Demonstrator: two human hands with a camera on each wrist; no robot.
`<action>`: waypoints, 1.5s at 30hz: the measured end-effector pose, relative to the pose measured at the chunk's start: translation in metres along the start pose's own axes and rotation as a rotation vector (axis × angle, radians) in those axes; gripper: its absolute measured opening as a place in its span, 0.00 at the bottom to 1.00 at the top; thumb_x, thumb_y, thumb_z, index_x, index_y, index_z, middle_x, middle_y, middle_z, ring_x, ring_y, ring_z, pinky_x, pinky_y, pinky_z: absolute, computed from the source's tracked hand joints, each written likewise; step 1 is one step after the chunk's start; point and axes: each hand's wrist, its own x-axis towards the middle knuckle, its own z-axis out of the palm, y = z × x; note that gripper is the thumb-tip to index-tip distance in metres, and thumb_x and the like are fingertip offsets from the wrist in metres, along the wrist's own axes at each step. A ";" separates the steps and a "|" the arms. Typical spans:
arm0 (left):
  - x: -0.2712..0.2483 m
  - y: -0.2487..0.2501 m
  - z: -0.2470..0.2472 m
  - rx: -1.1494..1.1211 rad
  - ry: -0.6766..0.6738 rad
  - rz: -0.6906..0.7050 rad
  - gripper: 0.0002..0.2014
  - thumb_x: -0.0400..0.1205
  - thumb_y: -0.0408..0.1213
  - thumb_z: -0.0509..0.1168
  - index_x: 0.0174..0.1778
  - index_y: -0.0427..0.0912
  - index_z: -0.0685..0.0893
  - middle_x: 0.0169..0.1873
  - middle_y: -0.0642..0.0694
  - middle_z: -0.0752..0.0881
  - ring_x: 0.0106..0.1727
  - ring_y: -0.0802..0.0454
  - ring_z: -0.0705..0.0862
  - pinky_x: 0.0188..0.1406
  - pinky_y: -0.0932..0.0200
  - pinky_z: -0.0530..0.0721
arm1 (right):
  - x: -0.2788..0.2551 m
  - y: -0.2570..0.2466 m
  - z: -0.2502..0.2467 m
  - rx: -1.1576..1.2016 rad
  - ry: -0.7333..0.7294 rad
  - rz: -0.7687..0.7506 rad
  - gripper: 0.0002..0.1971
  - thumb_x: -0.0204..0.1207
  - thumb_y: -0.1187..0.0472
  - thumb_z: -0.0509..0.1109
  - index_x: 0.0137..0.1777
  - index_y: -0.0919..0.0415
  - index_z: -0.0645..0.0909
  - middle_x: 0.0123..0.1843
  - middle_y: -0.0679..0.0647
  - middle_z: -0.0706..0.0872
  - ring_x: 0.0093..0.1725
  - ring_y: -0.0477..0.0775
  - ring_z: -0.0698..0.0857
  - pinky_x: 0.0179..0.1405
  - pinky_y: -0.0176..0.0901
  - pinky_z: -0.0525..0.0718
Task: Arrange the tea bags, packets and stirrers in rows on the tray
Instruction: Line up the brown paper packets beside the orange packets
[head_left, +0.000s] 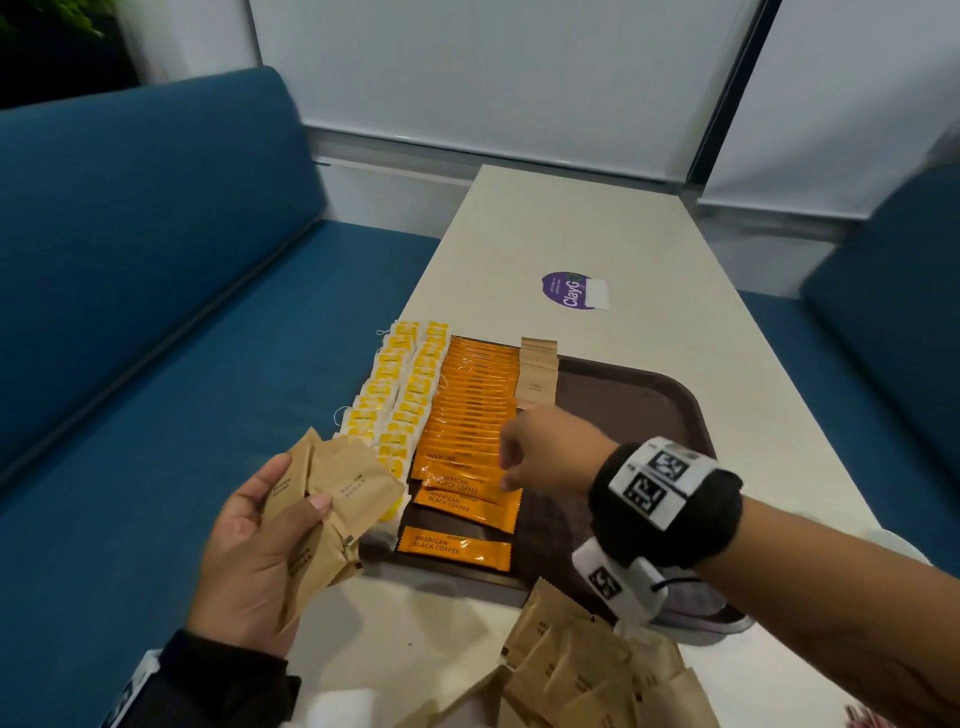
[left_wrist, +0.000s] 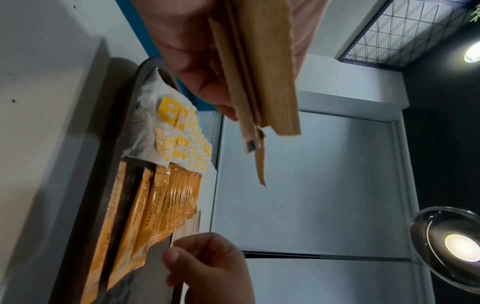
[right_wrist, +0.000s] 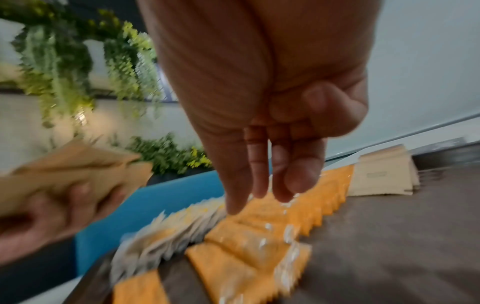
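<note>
A: What's the biggest thing here, and what is it made of?

B: A pale, smooth table (head_left: 649, 270) between blue upholstered benches (head_left: 156, 291). On it sits a dark brown tray (head_left: 639, 400) with rounded corners and a textured floor.

A: Any writing you can read?

B: A purple sticker (head_left: 566, 291) on the table reads "ClayG", the rest hidden. The glossy orange sachets (head_left: 475, 415), overlapped in a long row on the tray, say "AMERICAN BLACK COFFEE". The kraft-paper packets say "BROWN SUGAR".

A: What else lies on the tray?

B: Two rows of white tea bags (head_left: 400, 395) with yellow tags along the left edge, just beside the orange row. A short stack of pale paper packets (head_left: 539, 371) stands at the far end, right of the orange sachets; its print is too small to read.

A: And the hands?

B: The left hand (head_left: 260, 540) grips a fan of brown sugar packets (head_left: 343, 488) with thumb across them, held beside the tray's near left corner. The right hand (head_left: 550, 452) hovers over the near end of the orange row, fingers loosely extended downward, nothing in them.

A: Anything loose?

B: A heap of brown packets (head_left: 597, 670) with serrated edges on the table, near the tray's front rim.
</note>
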 end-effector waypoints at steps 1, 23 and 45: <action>0.001 -0.001 0.000 0.009 0.001 0.000 0.18 0.77 0.23 0.63 0.52 0.53 0.79 0.54 0.45 0.84 0.32 0.55 0.87 0.14 0.58 0.83 | -0.001 -0.003 0.006 -0.079 -0.023 -0.011 0.10 0.74 0.55 0.74 0.53 0.58 0.83 0.51 0.50 0.85 0.51 0.50 0.83 0.51 0.43 0.84; -0.005 -0.002 -0.008 0.017 -0.012 -0.008 0.38 0.46 0.43 0.85 0.53 0.54 0.80 0.57 0.45 0.85 0.39 0.50 0.87 0.17 0.56 0.84 | 0.017 -0.025 0.026 -0.308 -0.230 0.020 0.22 0.75 0.54 0.73 0.65 0.65 0.79 0.61 0.59 0.84 0.60 0.59 0.82 0.60 0.49 0.82; -0.002 -0.008 -0.009 0.029 0.016 0.007 0.21 0.67 0.32 0.75 0.53 0.54 0.80 0.63 0.40 0.82 0.42 0.48 0.86 0.16 0.58 0.84 | 0.033 -0.028 0.026 -0.161 -0.057 0.104 0.26 0.70 0.54 0.78 0.64 0.65 0.76 0.60 0.59 0.83 0.57 0.58 0.83 0.54 0.45 0.83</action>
